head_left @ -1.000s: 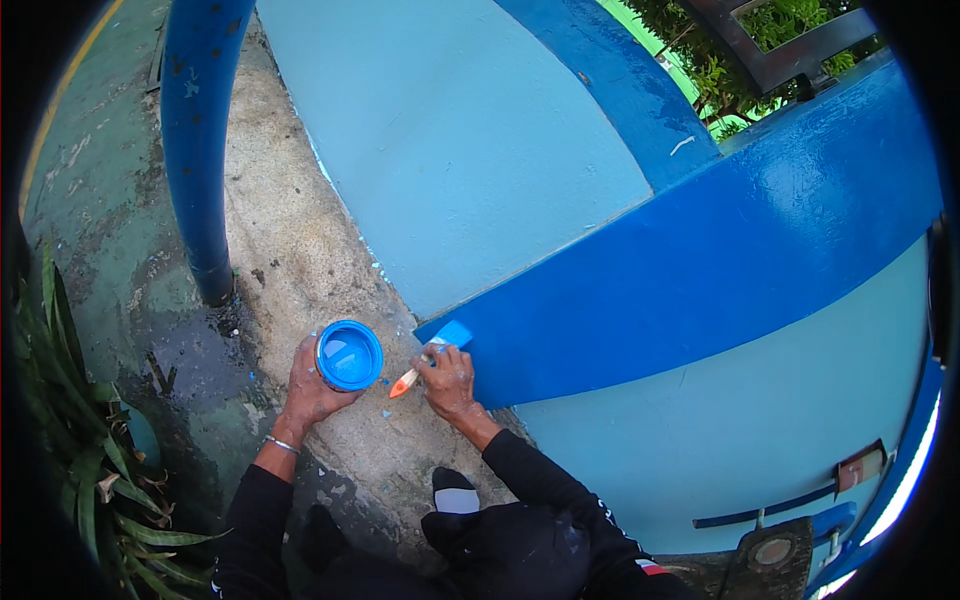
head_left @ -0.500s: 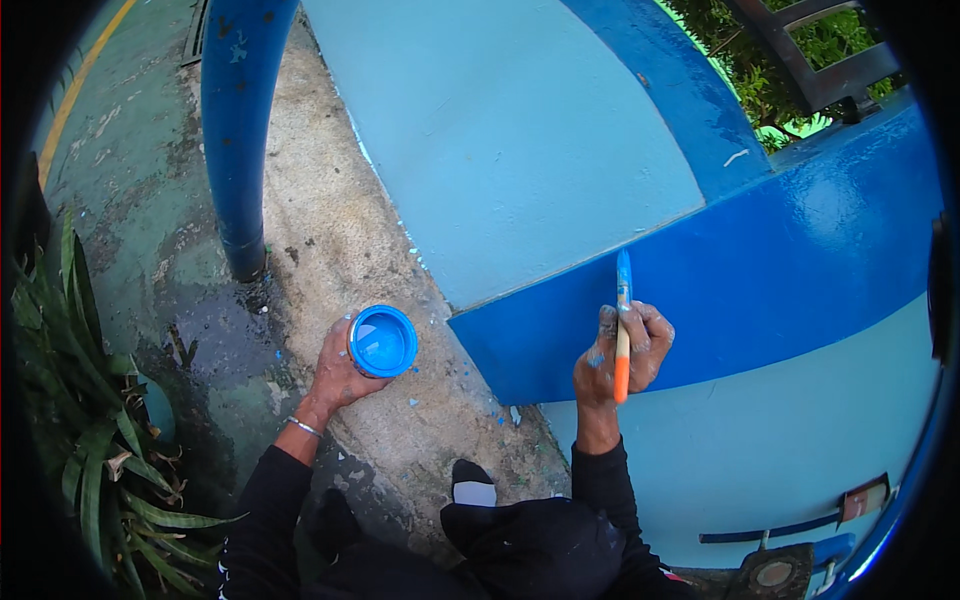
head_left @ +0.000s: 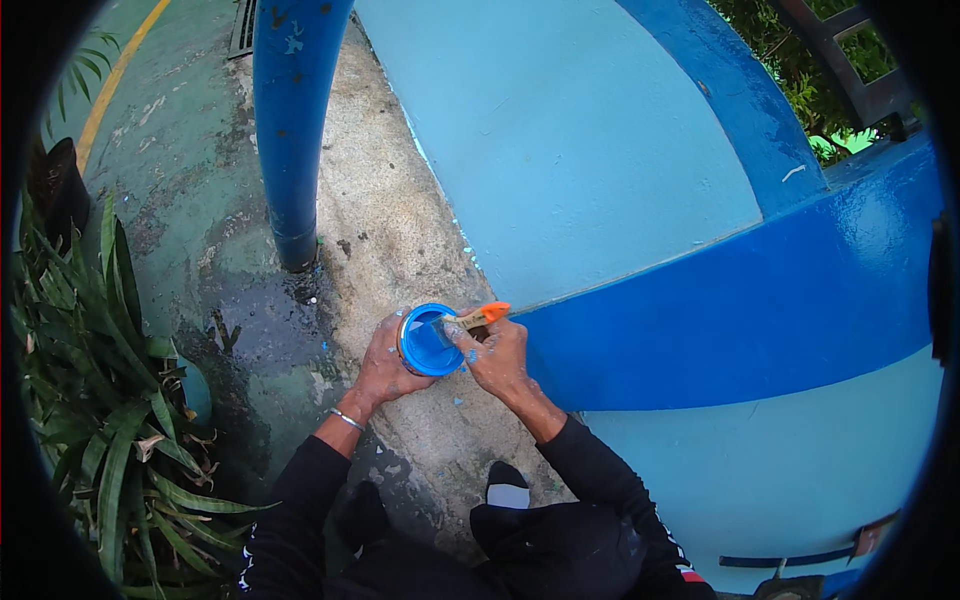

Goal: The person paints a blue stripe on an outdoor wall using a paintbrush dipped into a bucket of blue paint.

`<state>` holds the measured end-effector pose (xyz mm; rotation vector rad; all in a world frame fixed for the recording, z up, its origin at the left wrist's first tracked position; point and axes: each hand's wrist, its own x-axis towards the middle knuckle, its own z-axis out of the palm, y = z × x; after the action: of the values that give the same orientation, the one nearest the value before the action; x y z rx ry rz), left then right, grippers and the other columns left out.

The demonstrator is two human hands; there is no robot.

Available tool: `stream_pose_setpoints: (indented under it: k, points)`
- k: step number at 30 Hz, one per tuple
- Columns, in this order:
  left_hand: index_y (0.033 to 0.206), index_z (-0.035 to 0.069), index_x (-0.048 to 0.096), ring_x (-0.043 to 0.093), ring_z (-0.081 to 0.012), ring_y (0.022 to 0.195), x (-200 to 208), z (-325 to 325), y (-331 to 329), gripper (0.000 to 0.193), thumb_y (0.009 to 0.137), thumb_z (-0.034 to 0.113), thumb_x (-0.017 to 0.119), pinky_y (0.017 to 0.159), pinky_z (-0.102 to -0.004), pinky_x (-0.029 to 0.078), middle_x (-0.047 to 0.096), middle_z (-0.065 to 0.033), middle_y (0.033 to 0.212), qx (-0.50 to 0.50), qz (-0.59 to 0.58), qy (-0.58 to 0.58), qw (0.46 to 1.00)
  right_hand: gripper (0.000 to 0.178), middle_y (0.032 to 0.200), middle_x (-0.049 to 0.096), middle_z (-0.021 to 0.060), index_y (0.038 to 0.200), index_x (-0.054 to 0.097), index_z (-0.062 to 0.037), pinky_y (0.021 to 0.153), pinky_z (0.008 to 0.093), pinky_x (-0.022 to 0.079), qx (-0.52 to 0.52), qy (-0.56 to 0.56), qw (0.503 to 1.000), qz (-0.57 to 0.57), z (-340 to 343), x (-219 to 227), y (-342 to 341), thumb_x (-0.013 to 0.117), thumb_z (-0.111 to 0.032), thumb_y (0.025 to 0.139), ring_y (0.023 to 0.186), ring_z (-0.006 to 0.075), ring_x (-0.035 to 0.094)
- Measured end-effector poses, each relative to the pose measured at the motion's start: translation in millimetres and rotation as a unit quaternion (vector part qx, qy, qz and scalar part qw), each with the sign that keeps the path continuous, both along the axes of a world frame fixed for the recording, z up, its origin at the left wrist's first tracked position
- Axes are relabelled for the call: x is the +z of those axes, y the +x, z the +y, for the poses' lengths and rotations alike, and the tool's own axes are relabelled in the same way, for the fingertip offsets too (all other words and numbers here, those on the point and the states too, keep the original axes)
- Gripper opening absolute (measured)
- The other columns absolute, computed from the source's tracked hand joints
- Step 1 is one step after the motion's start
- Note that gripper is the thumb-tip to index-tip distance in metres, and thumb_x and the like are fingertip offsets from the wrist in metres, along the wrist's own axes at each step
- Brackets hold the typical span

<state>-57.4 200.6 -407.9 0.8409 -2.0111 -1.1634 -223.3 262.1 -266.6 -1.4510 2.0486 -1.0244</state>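
My left hand (head_left: 387, 366) is wrapped round a small open can of blue paint (head_left: 428, 350), held upright over the concrete strip. My right hand (head_left: 497, 362) grips a paintbrush (head_left: 470, 318) with a pale wooden handle and an orange end. The bristle end reaches in over the can's rim; the handle slants up to the right. How deep the bristles sit in the paint is hard to make out. Right of my hands runs a wall with a glossy dark blue band (head_left: 690, 320) between light blue areas (head_left: 560, 140). Paint specks mark the fingers of my right hand.
A blue post (head_left: 296, 130) rises at the upper left from a green, worn floor (head_left: 175, 200). Long-leaved plants (head_left: 120, 430) crowd the left side, with a dark pot (head_left: 65, 195) behind. A dark metal railing (head_left: 850, 60) tops the wall. My feet stand on the concrete (head_left: 430, 450).
My right hand has moved left from the dark blue band to the can, tipping the brush so its bristles are over the paint. The view has shifted slightly left.
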Motion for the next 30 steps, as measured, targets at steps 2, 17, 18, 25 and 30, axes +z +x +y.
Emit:
stream_pose_setpoints:
  k: [2,17,18,25,30]
  points:
    - [0.15,0.003,0.038,0.052,-0.0441,0.136,-9,-2,-2,0.114,0.061,0.042,0.097,0.116,-0.0526,0.043,0.052,-0.0248,0.144,-0.008,-0.004,0.011,1.0,0.029,0.085,0.077,0.0135,0.11,0.074,0.0008,0.066,0.0341,0.057,0.017,0.005,1.0,0.018,-3,-6,0,0.083,-0.017,0.089,0.074,0.0168,0.073]
    - [0.15,0.0,0.039,0.054,-0.0444,0.132,-15,3,-4,0.116,0.059,0.041,0.099,0.113,-0.052,0.044,0.054,-0.0261,0.141,0.022,0.028,-0.008,0.999,0.029,0.086,0.076,0.0103,0.103,0.074,0.0067,0.064,0.0286,0.058,-0.151,-0.02,0.979,-0.132,24,-6,-33,0.085,-0.015,0.088,0.073,0.0124,0.071]
    - [0.15,0.0,0.039,0.054,-0.0445,0.132,-15,4,-5,0.116,0.059,0.041,0.099,0.113,-0.0519,0.044,0.054,-0.0261,0.141,0.023,0.028,-0.012,0.999,0.029,0.086,0.076,0.0103,0.103,0.074,0.0067,0.064,0.0286,0.058,-0.152,-0.02,0.979,-0.131,27,-8,-35,0.085,-0.015,0.088,0.073,0.0124,0.071]
    - [0.15,0.0,0.039,0.055,-0.0447,0.131,-13,1,-3,0.116,0.059,0.042,0.099,0.113,-0.0519,0.044,0.055,-0.026,0.139,0.006,0.027,-0.008,1.0,0.021,0.086,0.073,0.0128,0.101,0.066,0.004,0.06,0.031,0.06,-0.169,-0.063,0.979,-0.093,37,6,-40,0.08,-0.007,0.089,0.068,0.0165,0.071]
    - [0.144,0.005,0.049,0.058,-0.0376,0.128,-3,-2,-3,0.102,0.061,0.041,0.097,0.111,-0.0472,0.047,0.059,-0.0185,0.135,0.009,0.026,-0.024,0.999,0.024,0.09,0.073,0.012,0.107,0.065,0.004,0.061,0.0309,0.06,-0.143,-0.102,0.963,-0.203,35,4,-41,0.079,-0.007,0.092,0.071,0.0169,0.071]
